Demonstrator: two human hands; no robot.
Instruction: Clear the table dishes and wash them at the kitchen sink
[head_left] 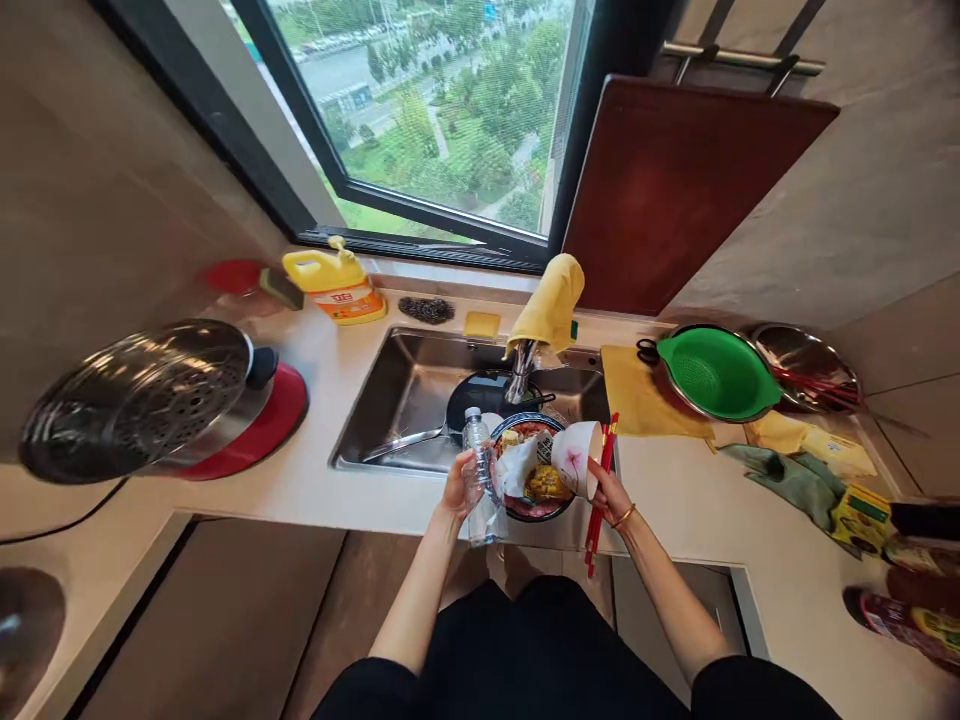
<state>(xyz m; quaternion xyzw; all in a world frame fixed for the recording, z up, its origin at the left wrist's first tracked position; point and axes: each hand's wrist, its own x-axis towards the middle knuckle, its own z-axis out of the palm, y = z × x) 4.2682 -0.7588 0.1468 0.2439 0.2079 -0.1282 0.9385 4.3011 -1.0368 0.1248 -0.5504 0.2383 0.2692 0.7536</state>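
Note:
My left hand (455, 487) is closed round a clear plastic bottle (486, 500), held upright with its cap on. My right hand (611, 495) grips a tilted white bowl (576, 458) with a pink flower on it, along with red chopsticks (594, 530). Between my hands is a large dark-rimmed bowl (534, 420) at the sink's front edge; what supports it is hidden. Inside it are corn cobs (546, 484), a crumpled white wrapper (516, 468) and other food scraps. Behind it, a dark pan (469, 395) and a metal utensil (405, 443) lie in the sink (367, 420).
A yellow cloth (551, 300) drapes over the faucet (520, 378). Detergent (343, 290) and a steel scourer (426, 309) stand behind the sink. To the left is a steamer lid (142, 400); to the right, a green colander (720, 372), cloths (795, 480) and a leaning cutting board (690, 190).

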